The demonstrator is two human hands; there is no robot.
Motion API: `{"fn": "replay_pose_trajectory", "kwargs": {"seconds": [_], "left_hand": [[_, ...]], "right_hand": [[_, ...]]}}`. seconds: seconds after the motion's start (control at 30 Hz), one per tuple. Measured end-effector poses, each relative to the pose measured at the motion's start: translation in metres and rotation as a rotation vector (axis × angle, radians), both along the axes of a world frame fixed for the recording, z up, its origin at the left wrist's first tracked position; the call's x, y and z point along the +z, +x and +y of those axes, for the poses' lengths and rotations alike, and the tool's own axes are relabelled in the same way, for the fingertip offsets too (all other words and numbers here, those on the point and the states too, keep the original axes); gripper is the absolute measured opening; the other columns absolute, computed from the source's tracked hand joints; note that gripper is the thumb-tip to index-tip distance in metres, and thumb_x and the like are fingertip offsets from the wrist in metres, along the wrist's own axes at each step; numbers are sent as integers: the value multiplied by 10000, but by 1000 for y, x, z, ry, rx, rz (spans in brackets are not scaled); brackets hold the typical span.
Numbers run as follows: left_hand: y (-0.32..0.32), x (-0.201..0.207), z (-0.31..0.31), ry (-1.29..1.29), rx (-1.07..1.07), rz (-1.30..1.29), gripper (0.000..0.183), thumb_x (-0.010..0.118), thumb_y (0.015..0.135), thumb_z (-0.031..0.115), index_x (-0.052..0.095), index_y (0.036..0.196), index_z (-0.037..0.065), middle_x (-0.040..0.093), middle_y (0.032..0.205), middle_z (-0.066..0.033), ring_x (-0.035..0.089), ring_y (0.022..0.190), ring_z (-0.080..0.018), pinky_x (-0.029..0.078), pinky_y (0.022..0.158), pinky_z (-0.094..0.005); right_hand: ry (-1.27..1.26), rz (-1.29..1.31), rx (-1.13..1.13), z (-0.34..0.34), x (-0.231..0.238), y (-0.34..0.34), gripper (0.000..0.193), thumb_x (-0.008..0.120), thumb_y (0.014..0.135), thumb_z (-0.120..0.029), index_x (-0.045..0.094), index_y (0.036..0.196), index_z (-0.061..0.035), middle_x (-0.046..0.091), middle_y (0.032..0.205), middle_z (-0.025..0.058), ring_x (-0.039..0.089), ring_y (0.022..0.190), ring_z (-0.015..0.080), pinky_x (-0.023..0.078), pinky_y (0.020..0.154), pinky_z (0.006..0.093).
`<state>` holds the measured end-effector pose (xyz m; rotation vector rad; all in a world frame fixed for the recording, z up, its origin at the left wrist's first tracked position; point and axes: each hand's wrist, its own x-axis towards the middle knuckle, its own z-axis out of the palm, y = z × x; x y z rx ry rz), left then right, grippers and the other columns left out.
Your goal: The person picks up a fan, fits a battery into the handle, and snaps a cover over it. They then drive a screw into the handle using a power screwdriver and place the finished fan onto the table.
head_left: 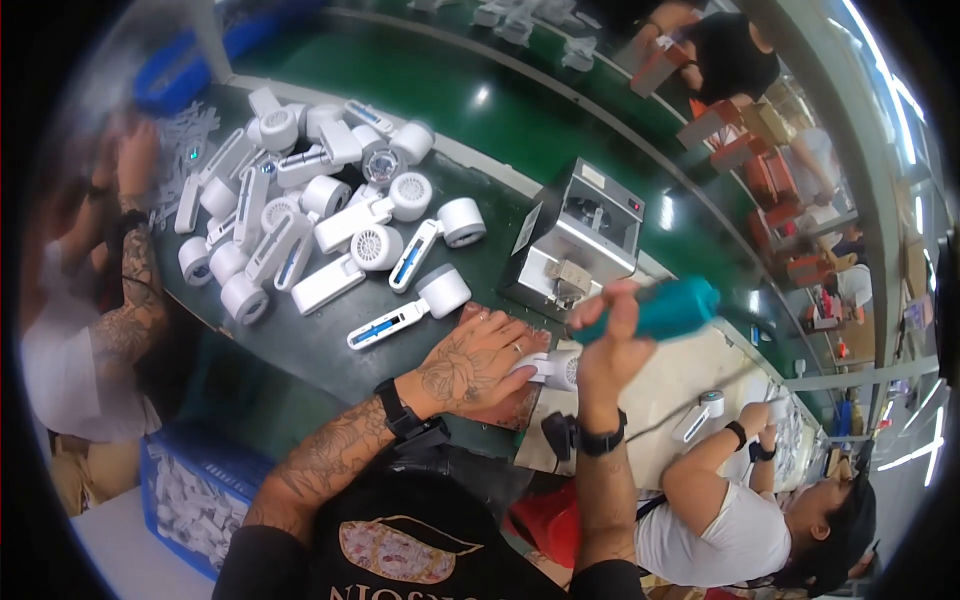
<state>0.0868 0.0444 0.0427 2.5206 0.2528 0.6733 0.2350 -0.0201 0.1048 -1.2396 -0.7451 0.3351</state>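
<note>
My left hand (pixel 478 365) presses a white handheld fan (pixel 560 370) down onto a reddish-brown mat (pixel 500 411), its fingers over the handle and most of the fan hidden beneath. Raised just right of that fan, my right hand (pixel 615 345) grips a teal electric screwdriver (pixel 672 308), blurred by motion; its tip cannot be made out. Beyond my left hand lies a fan with an opened handle (pixel 386 326), a blue strip showing inside. A heap of white fans (pixel 330 205) spreads over the dark tabletop (pixel 300 352) to the left.
A metal screw feeder (pixel 575 245) stands beyond my hands. At the left, another person's arm (pixel 138 265) is near small white parts (pixel 190 140). A blue crate (pixel 190 500) of white parts sits lower left. To the right, a person in white (pixel 715 530) works near a fan (pixel 700 415).
</note>
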Motion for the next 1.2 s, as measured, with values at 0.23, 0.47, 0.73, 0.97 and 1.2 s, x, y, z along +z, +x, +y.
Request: {"fn": "replay_pose_trajectory", "kwargs": {"seconds": [0.23,0.47,0.73,0.97,1.2], "left_hand": [[3,-8,-2,9,-32,32,481,589,920,326,530,1329,78,552,1151,-91,508,1092,-253,395,968,-391],[3,-9,-3,-28,-41,22,484,606,914,324,531,1329,86,547,1142,-83,505,1093,-249,386,977,-388],[2,-1,0,47,14,1,462,628,892,321,549,1270,69,554,1121,-85,516,1058,-262,396,945,-396],[8,-19,-14,80,-51,-116,325,674,798,271,640,1058,78,625,1100,-94,593,1052,-284,465,892,-405],[-70,48,-2,-343,131,-200,353,679,873,247,666,1173,62,675,1059,-110,645,998,-279,515,865,-382]], "right_hand": [[59,22,65,-50,-5,-20,476,647,945,-453,517,1022,-2,494,657,53,515,561,172,435,558,305],[48,49,55,-52,-17,-22,455,656,943,-438,496,962,-12,490,652,56,507,559,174,434,546,309],[124,86,43,-41,-25,-25,404,677,939,-380,483,888,-30,478,647,58,476,547,166,422,513,304],[131,160,-41,-71,-27,-22,344,541,1011,-391,546,1008,-47,523,693,38,498,584,124,424,559,256],[316,5,-20,-109,23,-44,561,514,953,-616,529,1106,-77,510,704,54,470,581,176,411,546,288]]}}
